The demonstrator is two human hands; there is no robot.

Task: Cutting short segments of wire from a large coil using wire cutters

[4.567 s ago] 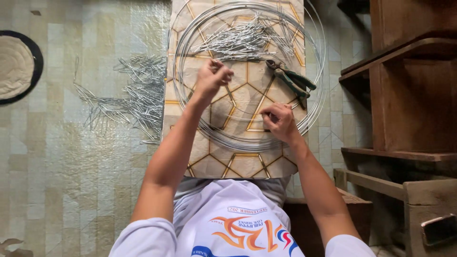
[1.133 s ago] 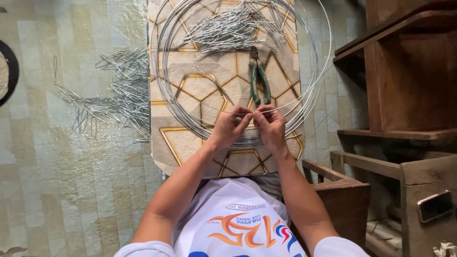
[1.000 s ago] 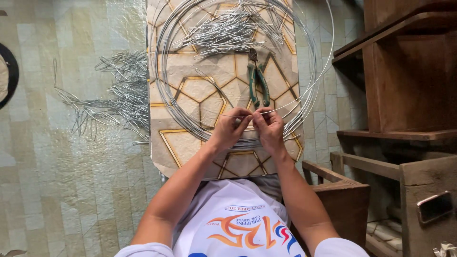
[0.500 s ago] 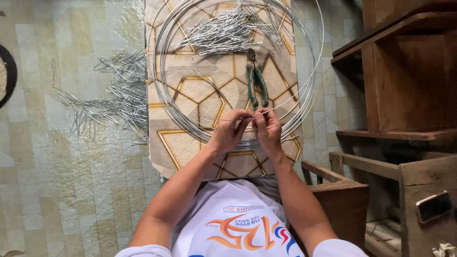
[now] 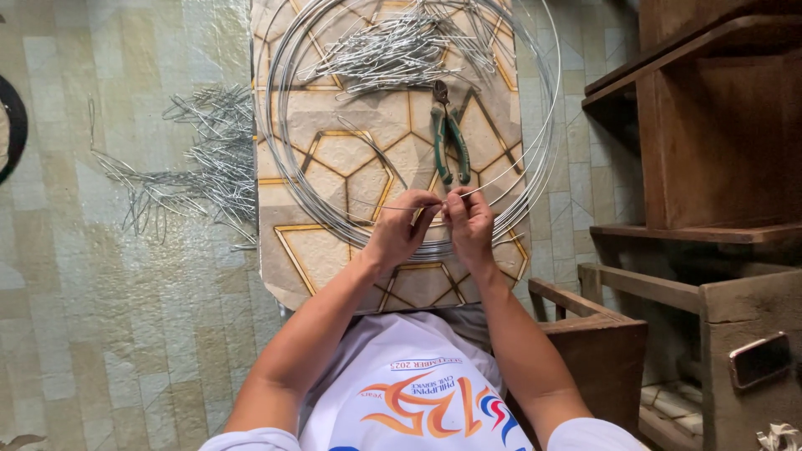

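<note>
My left hand (image 5: 403, 227) and my right hand (image 5: 469, 222) meet over the near part of a small patterned table (image 5: 309, 250). Both pinch one thin piece of steel wire (image 5: 393, 207) that sticks out to the left of my left fingers. A large coil of steel wire (image 5: 280, 167) lies flat on the table and rings most of it; my hands are above its near arc. Green-handled pliers (image 5: 449, 134) lie inside the coil, just beyond my right hand. A heap of short cut wire pieces (image 5: 393, 50) sits at the far end.
A second heap of bent wire pieces (image 5: 188, 167) is spread on the tiled floor left of the table. Dark wooden shelving (image 5: 710, 125) stands at the right, with a wooden chair frame (image 5: 601, 326) near my right elbow. A round dark-rimmed object (image 5: 10, 125) shows at the left edge.
About 4.6 s ago my hands were apart on the coil and the pliers lay further right. Now both hands are together on one wire piece. Over the last second they hardly move.
</note>
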